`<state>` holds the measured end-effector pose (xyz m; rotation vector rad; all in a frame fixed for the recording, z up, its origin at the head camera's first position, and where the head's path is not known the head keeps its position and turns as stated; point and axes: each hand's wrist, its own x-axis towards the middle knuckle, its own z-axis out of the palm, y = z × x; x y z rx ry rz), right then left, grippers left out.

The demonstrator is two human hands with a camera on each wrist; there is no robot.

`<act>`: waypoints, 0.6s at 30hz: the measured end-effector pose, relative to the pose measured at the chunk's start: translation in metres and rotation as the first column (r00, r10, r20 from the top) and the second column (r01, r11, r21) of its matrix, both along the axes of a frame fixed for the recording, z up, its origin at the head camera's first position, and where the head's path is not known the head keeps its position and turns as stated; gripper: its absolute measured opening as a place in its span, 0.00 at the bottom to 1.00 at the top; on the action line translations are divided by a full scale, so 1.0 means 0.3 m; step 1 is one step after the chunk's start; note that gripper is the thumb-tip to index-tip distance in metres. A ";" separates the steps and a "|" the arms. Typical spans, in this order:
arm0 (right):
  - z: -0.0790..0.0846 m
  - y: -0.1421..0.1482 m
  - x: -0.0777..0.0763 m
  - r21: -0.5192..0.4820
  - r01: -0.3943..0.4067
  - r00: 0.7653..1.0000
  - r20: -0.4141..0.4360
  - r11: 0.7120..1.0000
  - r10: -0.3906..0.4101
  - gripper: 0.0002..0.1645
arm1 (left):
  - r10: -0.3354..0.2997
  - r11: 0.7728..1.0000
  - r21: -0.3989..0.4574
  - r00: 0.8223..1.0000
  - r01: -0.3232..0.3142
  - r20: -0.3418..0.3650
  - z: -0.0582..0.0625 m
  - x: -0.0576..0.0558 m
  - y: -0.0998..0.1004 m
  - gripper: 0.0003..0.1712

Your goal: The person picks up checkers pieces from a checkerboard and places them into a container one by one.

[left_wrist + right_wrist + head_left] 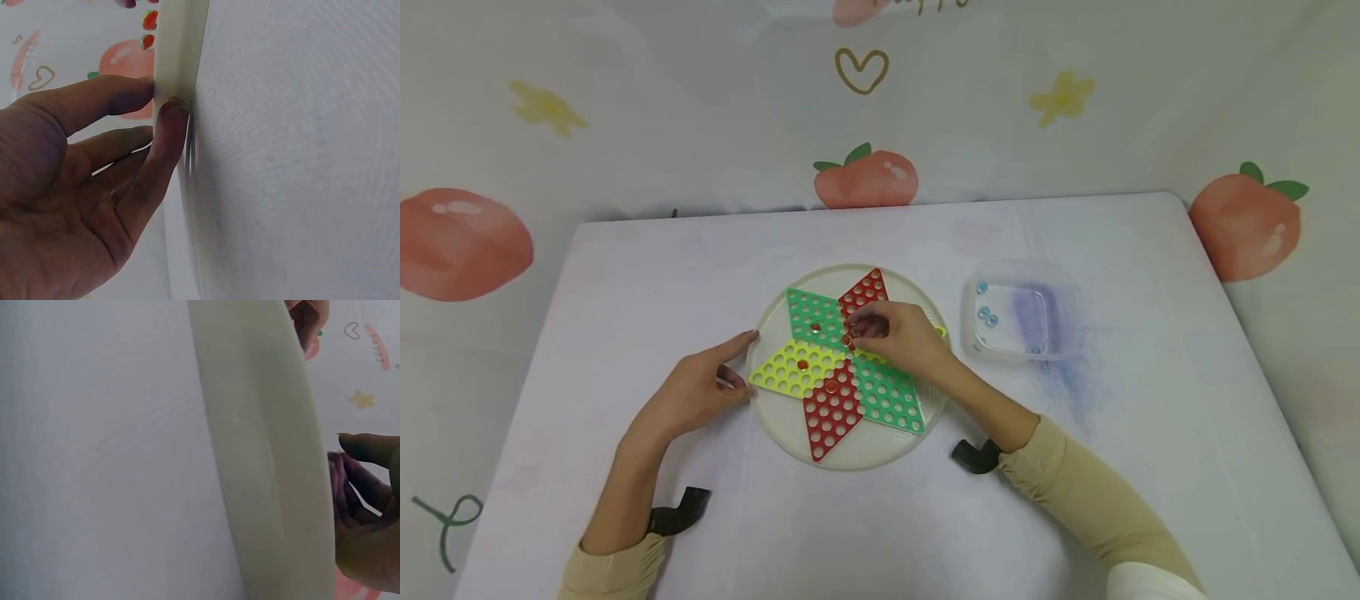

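Looks like marble-placing to me: right hand [898, 333] at a red marble [847, 340] near the middle of the star board [865, 446], can't tell if it's pinched or released. Left hand [700, 387], unclenched, touches the rim [181, 50]. Next probably needs light fingertips to seat it.

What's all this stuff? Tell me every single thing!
Backdrop: one, white with pictures, at the back
Table: one, white, before the backdrop
Board: one, pale with red-green-yellow star, on table
Red pieces: at least three, red, on board
Box: one, clear, right of board
Blue pieces: at least three, blue, in box
Sleeves: two, mostly tan, head view's bottom
Wrist pieces: two, black, by the sleeves
Left hand: one, bare, touching the board
Right hand: one, bare, over the board
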<state>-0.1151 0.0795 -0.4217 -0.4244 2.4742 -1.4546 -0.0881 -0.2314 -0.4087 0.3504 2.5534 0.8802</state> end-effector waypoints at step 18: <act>0.014 -0.041 -0.017 0.189 -0.008 1.000 -0.014 0.982 0.011 0.09 | -0.029 0.999 0.025 0.999 0.030 -0.024 0.003 0.000 -0.007 0.44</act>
